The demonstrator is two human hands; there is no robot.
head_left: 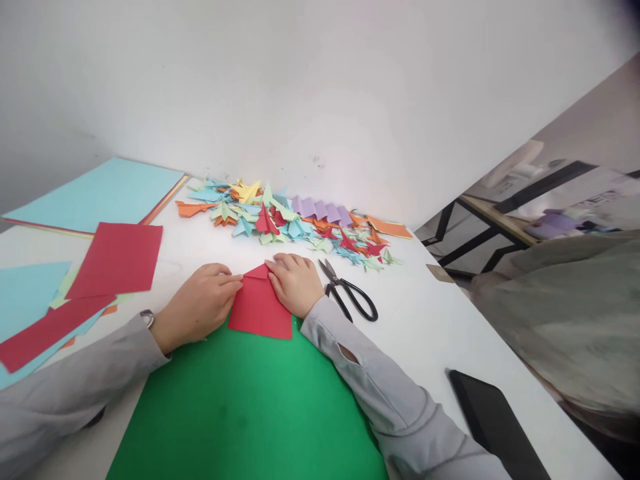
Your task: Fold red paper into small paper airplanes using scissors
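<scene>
A red sheet of paper (261, 310) lies on the green mat (250, 400), its far edge folded over into a slanted flap. My left hand (197, 303) pinches the left end of that fold between thumb and fingers. At the flap's right side, my right hand (296, 281) presses the paper with its thumb, the fingers curled close together over the far right corner. Just right of my right hand lie scissors (345, 283) with black handles, their blades slightly apart.
Along the wall spreads a pile of folded paper planes (280, 217) in several colours. On the left are a stack of large blue sheets (105, 193), a red sheet (120, 260) and a red strip (55, 333). A black phone (495, 420) lies near the right edge, beside a person's clothing (560, 307).
</scene>
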